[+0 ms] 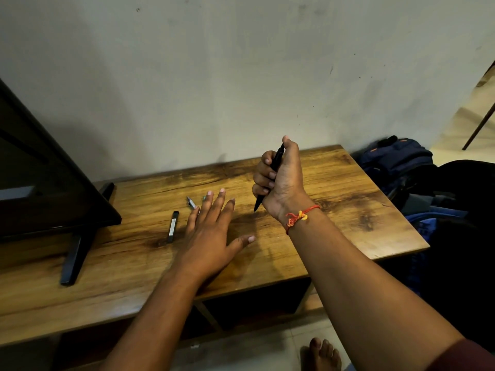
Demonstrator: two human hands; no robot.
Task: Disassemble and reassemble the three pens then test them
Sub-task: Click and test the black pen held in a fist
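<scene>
A tabletop (334, 188) stands against the wall (241, 76). At its left end rests a screen (40, 170) on slanted feet. Near the middle of the tabletop lies a pen (173, 226), pointing away from the person. Just right of it the left hand (211, 231) is spread flat, and a small pen part (190, 202) lies at its fingertips, partly hidden. Right of that, the right hand (278, 180) is raised above the tabletop, gripping another pen (276, 164) tip down. Off the right end of the tabletop, bags (396, 162) lie on the floor by the wall.
</scene>
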